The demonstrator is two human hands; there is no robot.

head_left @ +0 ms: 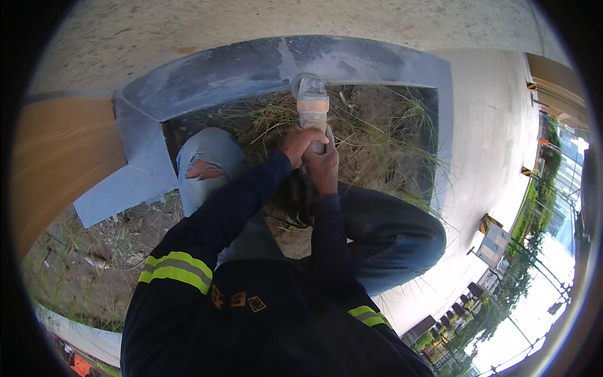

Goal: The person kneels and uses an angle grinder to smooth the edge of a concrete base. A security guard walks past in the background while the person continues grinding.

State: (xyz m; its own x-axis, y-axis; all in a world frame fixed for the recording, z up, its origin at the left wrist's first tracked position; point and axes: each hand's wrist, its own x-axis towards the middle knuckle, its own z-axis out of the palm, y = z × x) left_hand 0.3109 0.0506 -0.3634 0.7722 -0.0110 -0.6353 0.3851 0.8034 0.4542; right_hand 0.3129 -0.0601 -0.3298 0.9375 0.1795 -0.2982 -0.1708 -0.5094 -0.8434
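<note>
An angle grinder (313, 108), dusty and with an orange band, points away from me in the middle of the view. My left hand (298, 147) is wrapped round its body just behind the band. Closer to me, my right hand (323, 168) grips the rear of the same tool. At the far end, the grinder's head is against the inner edge of a grey stone border (239, 66); its disc is partly hidden. Pale dust coats parts of the border's face.
Inside the border lies soil with dry grass (370, 132), where I crouch with my knees (210, 160) on either side. A brown curved surface (69, 157) stands at left. A pale concrete surface (487, 125) extends right toward striped barriers (492, 239).
</note>
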